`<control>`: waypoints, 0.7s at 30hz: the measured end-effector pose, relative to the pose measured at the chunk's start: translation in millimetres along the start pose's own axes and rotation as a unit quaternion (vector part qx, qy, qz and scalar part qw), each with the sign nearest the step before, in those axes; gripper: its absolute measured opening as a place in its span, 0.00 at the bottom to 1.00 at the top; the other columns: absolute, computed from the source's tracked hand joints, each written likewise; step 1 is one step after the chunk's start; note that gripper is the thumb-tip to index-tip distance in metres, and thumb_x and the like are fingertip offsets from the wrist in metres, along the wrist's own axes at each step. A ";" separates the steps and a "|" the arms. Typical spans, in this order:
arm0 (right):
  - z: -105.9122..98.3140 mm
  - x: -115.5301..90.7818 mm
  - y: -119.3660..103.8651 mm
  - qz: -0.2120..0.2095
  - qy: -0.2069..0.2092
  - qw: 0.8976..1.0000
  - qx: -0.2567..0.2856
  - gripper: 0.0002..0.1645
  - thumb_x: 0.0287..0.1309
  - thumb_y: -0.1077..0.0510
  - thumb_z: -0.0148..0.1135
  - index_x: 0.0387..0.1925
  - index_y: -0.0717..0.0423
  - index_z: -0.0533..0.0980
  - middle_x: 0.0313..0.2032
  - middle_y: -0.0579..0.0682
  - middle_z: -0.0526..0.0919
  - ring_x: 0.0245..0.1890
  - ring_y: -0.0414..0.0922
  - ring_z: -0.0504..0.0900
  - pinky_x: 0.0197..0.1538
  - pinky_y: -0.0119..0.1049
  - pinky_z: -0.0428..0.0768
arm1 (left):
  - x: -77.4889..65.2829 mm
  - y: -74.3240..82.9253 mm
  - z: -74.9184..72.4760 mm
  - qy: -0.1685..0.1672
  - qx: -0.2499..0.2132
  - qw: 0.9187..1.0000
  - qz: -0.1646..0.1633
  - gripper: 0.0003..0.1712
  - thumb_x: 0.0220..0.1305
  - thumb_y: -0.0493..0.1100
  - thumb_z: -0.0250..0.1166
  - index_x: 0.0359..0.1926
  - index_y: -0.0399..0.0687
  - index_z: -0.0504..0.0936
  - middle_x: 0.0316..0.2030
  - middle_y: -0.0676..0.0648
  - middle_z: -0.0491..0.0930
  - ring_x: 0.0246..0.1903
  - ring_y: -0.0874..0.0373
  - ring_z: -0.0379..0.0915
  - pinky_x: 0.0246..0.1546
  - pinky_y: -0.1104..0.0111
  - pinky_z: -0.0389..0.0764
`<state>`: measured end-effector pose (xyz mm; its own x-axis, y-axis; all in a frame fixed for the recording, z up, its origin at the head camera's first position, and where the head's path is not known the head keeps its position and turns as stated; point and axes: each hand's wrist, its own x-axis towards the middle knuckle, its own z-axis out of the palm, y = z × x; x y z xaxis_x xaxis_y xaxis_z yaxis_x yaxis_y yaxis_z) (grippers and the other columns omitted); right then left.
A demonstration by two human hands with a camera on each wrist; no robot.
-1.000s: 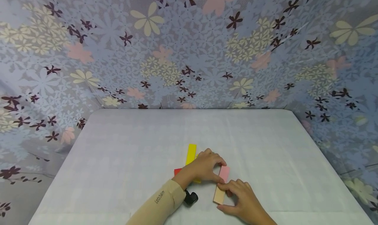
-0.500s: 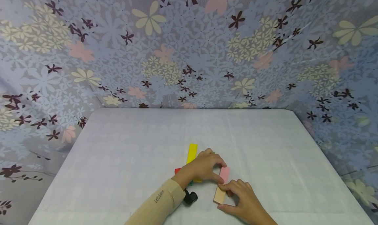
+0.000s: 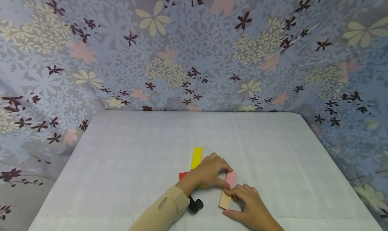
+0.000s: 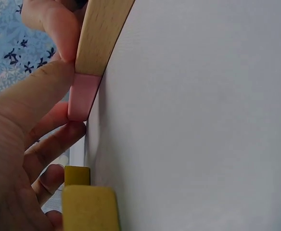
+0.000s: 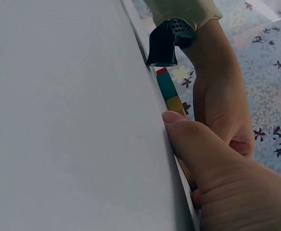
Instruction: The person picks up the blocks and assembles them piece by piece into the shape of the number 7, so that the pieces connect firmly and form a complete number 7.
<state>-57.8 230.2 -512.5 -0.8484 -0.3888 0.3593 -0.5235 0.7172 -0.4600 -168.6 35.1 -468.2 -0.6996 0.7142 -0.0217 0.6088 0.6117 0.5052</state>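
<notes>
A pink wooden block and a plain wood block lie end to end on the white table. My left hand pinches the pink block between thumb and fingers, reaching across from the left. Nearer the front edge, my right hand grips the plain block with the thumb at its near end and fingers by the joint. In the left wrist view the end of the plain block meets the pink block, their faces flush.
Under and beside the left forearm are a yellow block, a red block and a bit of green block, partly hidden. A black wrist camera hangs by the left sleeve. Floral cloth surrounds the white table.
Both hands stay on the two blocks with hardly any movement; the whole head view has shifted very slightly.
</notes>
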 end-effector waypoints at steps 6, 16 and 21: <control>-1.9 0.3 -1.9 -0.009 0.001 1.000 -0.002 0.31 0.41 0.34 0.77 0.50 0.28 0.78 0.32 0.22 0.68 0.34 0.25 0.63 0.39 0.24 0.56 | -3.1 0.7 -2.6 0.003 0.010 1.000 0.013 0.33 0.53 0.64 0.73 0.60 0.66 0.80 0.57 0.63 0.78 0.53 0.64 0.65 0.54 0.69 0.67; -4.3 1.9 -5.5 0.050 -0.023 0.998 -0.013 0.27 0.49 0.34 0.72 0.52 0.25 0.77 0.31 0.23 0.68 0.32 0.25 0.63 0.38 0.26 0.60 | -17.1 -19.5 -21.7 0.039 -0.027 0.999 -0.008 0.34 0.57 0.63 0.70 0.64 0.64 0.77 0.61 0.58 0.76 0.56 0.60 0.66 0.60 0.60 0.67; -5.2 5.7 -9.4 0.109 -0.044 0.993 -0.026 0.30 0.47 0.28 0.70 0.53 0.29 0.78 0.29 0.22 0.68 0.32 0.25 0.63 0.38 0.28 0.62 | -26.3 -31.7 -31.3 0.055 -0.039 0.997 -0.044 0.33 0.58 0.61 0.71 0.64 0.64 0.77 0.61 0.55 0.76 0.58 0.56 0.66 0.60 0.57 0.67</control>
<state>-57.3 224.3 -501.9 -0.9459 -0.2678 0.1830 -0.3236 0.8178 -0.4759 -181.2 -13.7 -456.6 -0.7877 0.6156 0.0233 0.5156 0.6382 0.5717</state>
